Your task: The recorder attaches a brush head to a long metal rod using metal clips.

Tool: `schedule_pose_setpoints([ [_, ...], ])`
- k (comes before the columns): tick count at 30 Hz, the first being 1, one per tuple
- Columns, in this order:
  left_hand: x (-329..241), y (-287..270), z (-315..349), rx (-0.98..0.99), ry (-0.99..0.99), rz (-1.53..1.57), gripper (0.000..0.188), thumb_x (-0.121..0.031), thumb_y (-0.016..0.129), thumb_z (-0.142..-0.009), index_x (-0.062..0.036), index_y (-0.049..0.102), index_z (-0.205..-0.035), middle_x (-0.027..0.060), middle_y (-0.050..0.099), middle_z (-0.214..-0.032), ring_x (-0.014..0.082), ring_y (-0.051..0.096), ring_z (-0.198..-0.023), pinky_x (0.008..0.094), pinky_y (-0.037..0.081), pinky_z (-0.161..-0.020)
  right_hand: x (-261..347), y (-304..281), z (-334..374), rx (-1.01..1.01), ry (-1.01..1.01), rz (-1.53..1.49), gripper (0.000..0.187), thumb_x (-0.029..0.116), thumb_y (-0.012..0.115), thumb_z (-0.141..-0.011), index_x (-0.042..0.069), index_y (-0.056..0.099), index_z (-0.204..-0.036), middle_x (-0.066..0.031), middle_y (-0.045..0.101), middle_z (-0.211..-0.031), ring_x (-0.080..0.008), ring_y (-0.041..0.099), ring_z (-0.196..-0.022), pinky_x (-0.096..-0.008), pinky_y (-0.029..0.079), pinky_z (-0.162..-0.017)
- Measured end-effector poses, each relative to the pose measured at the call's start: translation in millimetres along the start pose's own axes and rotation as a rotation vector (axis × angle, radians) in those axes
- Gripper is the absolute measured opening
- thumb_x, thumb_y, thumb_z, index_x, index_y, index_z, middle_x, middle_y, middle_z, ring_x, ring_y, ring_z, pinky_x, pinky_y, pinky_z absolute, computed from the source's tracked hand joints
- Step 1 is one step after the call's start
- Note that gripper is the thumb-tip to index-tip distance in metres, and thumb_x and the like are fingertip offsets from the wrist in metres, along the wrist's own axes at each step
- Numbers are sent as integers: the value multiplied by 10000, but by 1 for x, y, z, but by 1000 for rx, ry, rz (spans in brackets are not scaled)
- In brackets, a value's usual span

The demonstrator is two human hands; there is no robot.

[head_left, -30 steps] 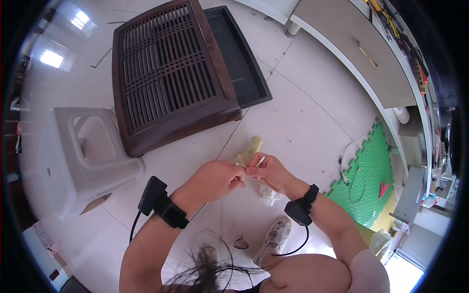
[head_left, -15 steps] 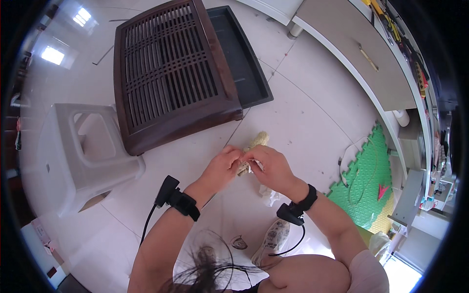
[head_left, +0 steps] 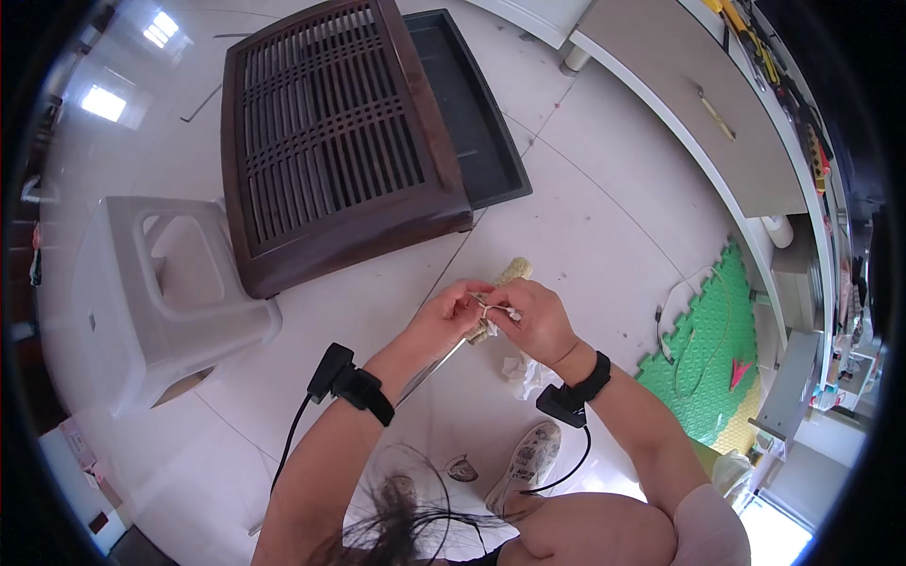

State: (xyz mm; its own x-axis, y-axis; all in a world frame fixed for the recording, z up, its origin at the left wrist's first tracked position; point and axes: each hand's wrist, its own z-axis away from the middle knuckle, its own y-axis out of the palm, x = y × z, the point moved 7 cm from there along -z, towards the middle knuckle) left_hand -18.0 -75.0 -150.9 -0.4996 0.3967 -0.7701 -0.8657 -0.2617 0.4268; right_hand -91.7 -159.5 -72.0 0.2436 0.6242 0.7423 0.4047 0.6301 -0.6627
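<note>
Hands, left hand (head_left: 444,316) and right hand (head_left: 536,321), pinch white string (head_left: 493,309) (brown slatted tray (head_left: 330,141) beyond) over tan brush (head_left: 500,292).

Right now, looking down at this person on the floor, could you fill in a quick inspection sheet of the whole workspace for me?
Surface: pale tiled floor, glossy, with window glare.
Job's things: a small white string-like piece pinched between both hands; a yellowish brush-like head on a thin metal rod under them.
Clutter: crumpled white tissue; green foam mat.
Grippers: left hand and right hand meet fingertip to fingertip, both closed on the piece.
Cables: black leads hang from the left wristband and the right wristband; a thin wire lies by the mat.
Surroundings: dark slatted wooden table, grey plastic stool, long workbench with tools.
</note>
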Motion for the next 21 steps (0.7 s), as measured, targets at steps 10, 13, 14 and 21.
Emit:
schedule_pose_setpoints([
  [10,-53,-4,14,-202,327,-772,90,-41,594,-819,-19,601,-906,88,587,-899,174,597,-742,265,483,-668,-12,-7,7,-23,59,-14,143,184,674,-747,83,650,-845,-78,623,-714,-250,604,-612,-312,478,-527],
  [13,-67,4,20,-147,374,-889,99,-48,586,-804,-40,586,-903,95,587,-914,238,601,-738,309,492,-650,-7,-9,8,-30,37,79,128,203,677,-740,106,672,-824,-68,618,-682,-242,599,-593,-307,471,-520],
  [14,-73,6,22,-149,373,-889,99,-48,586,-804,-40,586,-903,95,587,-914,238,601,-738,309,492,-650,-7,-8,8,-30,35,78,128,203,677,-740,106,672,-824,-68,618,-682,-242,599,-593,-307,471,-520],
  [21,-116,47,42,-41,713,-1565,118,-46,567,-779,-72,563,-894,67,599,-841,260,591,-771,360,484,-668,-8,-10,11,15,49,42,135,194,692,-731,91,659,-812,-66,624,-724,-236,594,-615,-301,471,-542],
])
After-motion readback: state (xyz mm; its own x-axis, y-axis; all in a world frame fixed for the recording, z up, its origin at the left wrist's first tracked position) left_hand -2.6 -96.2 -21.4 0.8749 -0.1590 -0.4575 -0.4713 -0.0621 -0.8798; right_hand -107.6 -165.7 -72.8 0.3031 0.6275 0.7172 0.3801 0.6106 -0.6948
